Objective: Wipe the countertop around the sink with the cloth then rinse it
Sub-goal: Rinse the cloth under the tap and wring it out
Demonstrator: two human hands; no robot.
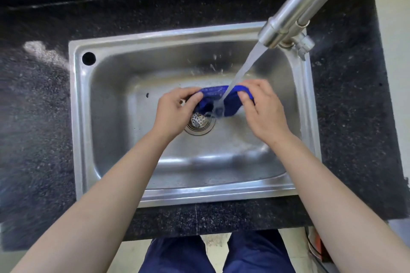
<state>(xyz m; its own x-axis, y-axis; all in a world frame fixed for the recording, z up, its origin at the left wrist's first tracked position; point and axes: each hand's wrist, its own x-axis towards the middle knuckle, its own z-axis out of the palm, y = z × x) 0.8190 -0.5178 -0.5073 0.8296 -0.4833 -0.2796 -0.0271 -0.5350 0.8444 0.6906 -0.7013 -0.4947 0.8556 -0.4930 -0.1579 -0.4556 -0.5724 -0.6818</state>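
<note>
A blue cloth (230,101) is stretched between both hands over the middle of the steel sink (82,117). My left hand (175,113) pinches its left end and my right hand (264,111) grips its right end. Water streams from the chrome faucet (295,6) at the upper right and lands on the cloth's middle, splashing. The black speckled countertop (35,131) surrounds the sink, with a wet pale smear at its left. Part of the cloth is hidden under my fingers.
The round drain strainer (199,122) lies just below the cloth, partly behind my left hand. A round hole (88,58) sits in the sink's back left corner. A dark backsplash ledge runs along the top. My blue trouser legs show below the counter edge.
</note>
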